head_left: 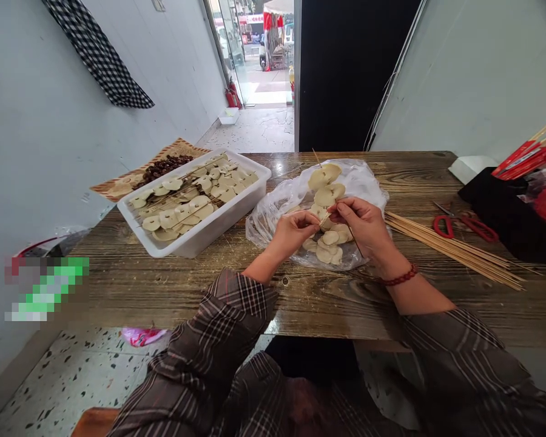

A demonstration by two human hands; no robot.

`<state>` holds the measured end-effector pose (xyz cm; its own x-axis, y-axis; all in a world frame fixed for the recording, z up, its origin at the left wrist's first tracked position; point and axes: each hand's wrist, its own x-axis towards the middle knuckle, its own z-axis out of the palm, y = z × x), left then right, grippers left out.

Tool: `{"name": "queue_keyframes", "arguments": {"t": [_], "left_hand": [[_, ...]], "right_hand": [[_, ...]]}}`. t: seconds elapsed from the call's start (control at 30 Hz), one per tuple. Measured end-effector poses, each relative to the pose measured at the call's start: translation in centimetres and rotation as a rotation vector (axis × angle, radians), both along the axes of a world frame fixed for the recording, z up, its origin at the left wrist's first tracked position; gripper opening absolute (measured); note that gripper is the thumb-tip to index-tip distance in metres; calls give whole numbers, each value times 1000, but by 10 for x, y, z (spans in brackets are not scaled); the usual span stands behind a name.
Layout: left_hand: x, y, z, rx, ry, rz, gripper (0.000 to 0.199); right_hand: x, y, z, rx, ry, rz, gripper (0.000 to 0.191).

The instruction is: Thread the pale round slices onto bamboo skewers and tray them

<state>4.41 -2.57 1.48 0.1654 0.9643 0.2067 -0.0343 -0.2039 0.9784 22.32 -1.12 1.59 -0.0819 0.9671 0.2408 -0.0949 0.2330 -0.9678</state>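
Note:
Over a clear plastic bag (266, 215) with pale round slices (330, 249) in it, my two hands are close together. A thin wooden skewer carries several large pale slices (329, 194), its tip pointing away from me. My right hand (364, 224) is closed round the lower part of this skewer. My left hand (295, 232) pinches something small beside it, seemingly the edge of a slice, though the fingertips hide most of it. To the left, a white plastic tub (204, 233) holds many skewers threaded with similar slices.
Bare skewers (455, 249) lie right of the bag, beside red-handled scissors (443, 226). A black cloth holder (500, 206) with red-wrapped sticks stands far right. Dark red pieces (164, 169) lie on patterned paper (113, 189) behind the tub.

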Motion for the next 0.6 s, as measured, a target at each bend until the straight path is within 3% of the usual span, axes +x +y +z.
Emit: {"name": "queue_keyframes", "arguments": {"t": [0.2, 0.3, 0.43, 0.6], "left_hand": [[-2, -2, 0, -238, -185, -84, 16], [-1, -1, -1, -329, -266, -50, 19], [1, 1, 0, -278, -231, 73, 17], [0, 3, -4, -108, -24, 183, 11]], "right_hand": [[3, -2, 1, 94, -78, 31, 27], [3, -4, 2, 134, -142, 39, 27], [3, -5, 1, 127, -174, 50, 26], [-1, -6, 2, 76, -132, 76, 25]]}}
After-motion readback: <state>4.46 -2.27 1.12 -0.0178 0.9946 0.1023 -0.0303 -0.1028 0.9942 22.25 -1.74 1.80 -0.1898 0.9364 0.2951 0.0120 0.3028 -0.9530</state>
